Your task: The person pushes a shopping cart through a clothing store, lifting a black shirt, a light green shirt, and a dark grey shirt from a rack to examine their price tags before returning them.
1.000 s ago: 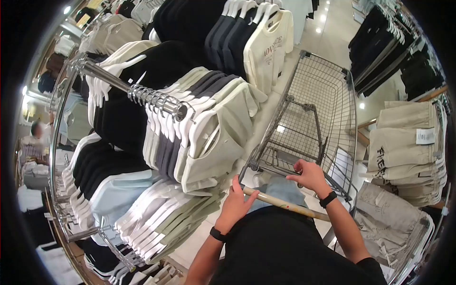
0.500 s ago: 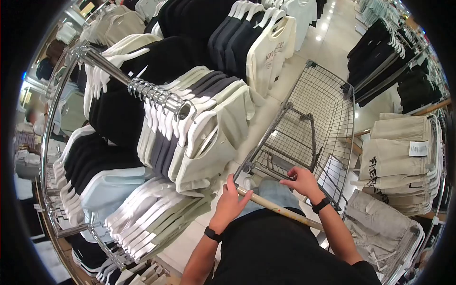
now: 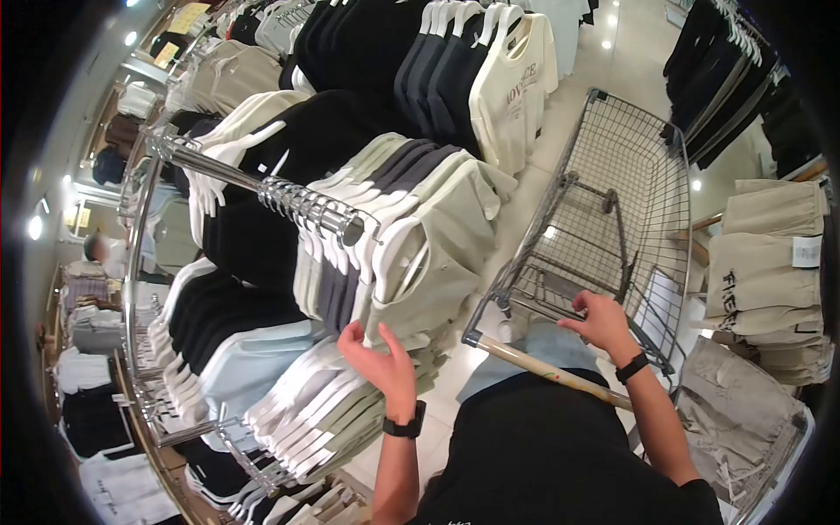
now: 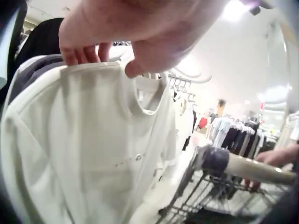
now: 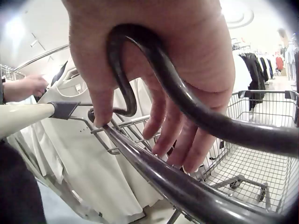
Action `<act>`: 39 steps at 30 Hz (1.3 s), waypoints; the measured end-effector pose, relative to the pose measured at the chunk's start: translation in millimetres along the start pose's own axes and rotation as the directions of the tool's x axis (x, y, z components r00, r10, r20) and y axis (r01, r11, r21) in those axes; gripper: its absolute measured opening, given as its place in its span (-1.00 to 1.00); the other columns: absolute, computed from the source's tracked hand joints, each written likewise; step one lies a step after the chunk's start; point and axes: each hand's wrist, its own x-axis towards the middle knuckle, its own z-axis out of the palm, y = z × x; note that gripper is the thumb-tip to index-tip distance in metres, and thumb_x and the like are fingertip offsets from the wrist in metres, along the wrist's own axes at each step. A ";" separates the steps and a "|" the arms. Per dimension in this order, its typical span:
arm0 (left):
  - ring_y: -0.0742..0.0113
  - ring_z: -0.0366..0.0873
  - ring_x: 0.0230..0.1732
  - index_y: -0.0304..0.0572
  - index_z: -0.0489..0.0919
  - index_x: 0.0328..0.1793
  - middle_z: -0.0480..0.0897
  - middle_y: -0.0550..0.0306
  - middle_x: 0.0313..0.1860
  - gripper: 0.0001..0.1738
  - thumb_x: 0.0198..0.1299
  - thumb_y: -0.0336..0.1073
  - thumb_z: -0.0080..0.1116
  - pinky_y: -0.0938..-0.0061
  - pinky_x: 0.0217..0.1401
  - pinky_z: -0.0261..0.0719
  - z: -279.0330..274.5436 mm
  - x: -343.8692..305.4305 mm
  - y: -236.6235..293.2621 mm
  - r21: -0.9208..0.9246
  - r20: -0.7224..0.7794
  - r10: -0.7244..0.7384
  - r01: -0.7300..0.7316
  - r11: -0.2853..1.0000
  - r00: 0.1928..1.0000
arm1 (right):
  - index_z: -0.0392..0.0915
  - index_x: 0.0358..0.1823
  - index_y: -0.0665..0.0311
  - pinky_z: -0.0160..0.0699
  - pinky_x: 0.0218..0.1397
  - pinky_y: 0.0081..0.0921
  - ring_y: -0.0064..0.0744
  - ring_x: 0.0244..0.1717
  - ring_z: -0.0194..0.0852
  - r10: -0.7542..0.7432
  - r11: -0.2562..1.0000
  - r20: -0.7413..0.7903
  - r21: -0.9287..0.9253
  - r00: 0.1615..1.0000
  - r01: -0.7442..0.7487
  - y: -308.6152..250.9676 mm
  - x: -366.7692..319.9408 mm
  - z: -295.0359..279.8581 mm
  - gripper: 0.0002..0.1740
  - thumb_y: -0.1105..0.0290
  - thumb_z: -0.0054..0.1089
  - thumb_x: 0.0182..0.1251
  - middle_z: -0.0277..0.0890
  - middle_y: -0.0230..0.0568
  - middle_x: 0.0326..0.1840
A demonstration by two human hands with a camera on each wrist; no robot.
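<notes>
My left hand, loosely bent with the thumb apart, is beside the front pale sweatshirt on the rack. In the left wrist view, its fingertips overlap the shoulder of that sweatshirt, and the thumb is right at the collar. My right hand hangs over the near end of a wire shopping cart. The right wrist view shows its fingers pointing down, relaxed, with the thumb tip at a dark metal bar. A dark curved tube crosses the palm there.
The cart's beige handle lies across the front of my body. To the left, a chrome rack carries black, blue and pale tops on white hangers. Beige trousers hang at the right. A tiled aisle runs ahead.
My left hand has come off the cart handle and moved left to the pale sweatshirts. The right hand stays over the cart. The head view has shifted slightly.
</notes>
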 end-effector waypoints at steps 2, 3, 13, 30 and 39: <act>-0.32 0.51 0.19 -0.50 0.50 0.28 0.53 -0.40 0.15 -0.62 0.47 -0.39 0.24 0.00 0.28 0.45 5.7 4.2 -37.1 0.065 0.149 0.036 -0.046 0.997 0.988 | 0.68 -0.08 0.21 0.73 0.03 -0.12 0.00 -0.07 0.77 -0.035 0.998 -0.022 0.053 0.999 0.037 9.5 7.4 -2.9 -0.34 -0.23 0.60 0.12 0.79 -0.13 -0.14; -0.35 0.51 0.18 -0.51 0.50 0.28 0.54 -0.40 0.15 -0.63 0.49 -0.40 0.22 0.00 0.27 0.45 9.2 5.0 -49.4 0.109 0.302 0.053 -0.089 0.990 0.952 | 0.68 -0.08 0.21 0.73 0.03 -0.12 0.00 -0.07 0.77 -0.035 0.997 -0.030 0.065 0.999 0.037 11.1 11.8 -5.1 -0.34 -0.23 0.60 0.12 0.79 -0.13 -0.14; -0.33 0.59 -0.09 -0.43 0.61 0.14 0.66 -0.29 -0.13 -0.77 0.53 -0.37 0.17 0.05 -0.02 0.53 22.2 23.1 3.0 0.139 0.397 0.055 -0.119 0.983 0.916 | 0.69 -0.06 0.20 0.73 0.02 -0.10 0.00 -0.06 0.79 -0.050 0.996 -0.072 0.075 0.996 0.056 28.7 28.5 -23.3 -0.36 -0.18 0.63 0.08 0.80 -0.16 -0.13; 0.54 0.39 -0.37 -0.31 0.64 0.09 0.57 0.33 -0.34 -0.71 0.54 -0.19 0.27 0.46 -0.34 0.33 -20.2 -41.8 -91.7 0.100 0.334 -0.417 0.408 0.907 0.845 | 0.66 -0.03 0.19 0.70 0.02 -0.09 0.01 -0.03 0.75 -0.132 0.986 0.016 0.109 0.991 0.129 68.3 43.6 -47.3 -0.34 -0.18 0.61 0.08 0.75 -0.13 -0.08; 0.33 0.51 -0.19 -0.39 0.60 0.09 0.65 0.13 -0.19 -0.73 0.48 -0.30 0.31 0.39 -0.03 0.50 -10.4 -23.3 -91.8 -0.010 0.196 -0.383 0.393 0.920 0.903 | 0.58 -0.02 0.31 0.68 -0.08 -0.03 0.12 -0.13 0.74 -0.402 0.908 0.156 -0.060 0.902 0.415 32.6 37.2 -92.8 -0.40 -0.09 0.50 0.26 0.70 0.01 -0.21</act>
